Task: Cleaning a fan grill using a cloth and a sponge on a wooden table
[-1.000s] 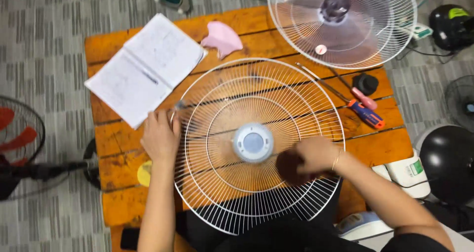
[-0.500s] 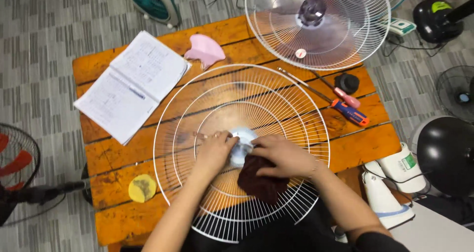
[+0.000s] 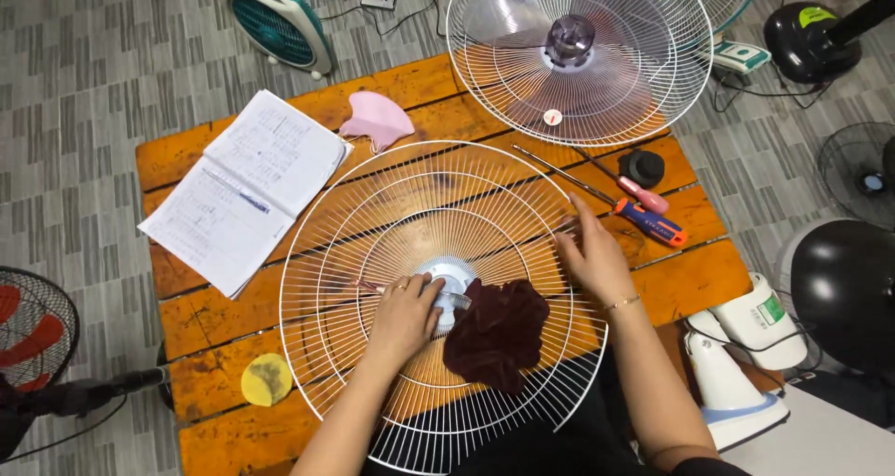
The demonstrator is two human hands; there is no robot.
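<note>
Fan repair workshop, dismantled fans (image 3: pixel 578 52), screwdrivers (image 3: pixel 643 210), wooden bench (image 3: pixel 690 271)

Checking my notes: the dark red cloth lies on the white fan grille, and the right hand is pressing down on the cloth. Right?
Not quite. The head view shows the cloth lying on the grille, but the right hand rests on the grille wires beside it, apart from the cloth.

Fan grille (image 3: pixel 373 206) lay centred on the table (image 3: pixel 690 275) before you. Your left hand (image 3: pixel 404 317) sat on its hub (image 3: pixel 450 278), cloth (image 3: pixel 497 334) just right of it, right hand (image 3: pixel 594 257) at the right rim, apparently touching. Notebook (image 3: pixel 244 185) left; screwdrivers (image 3: pixel 643 210) right; second grille (image 3: pixel 578 52) behind.
</note>
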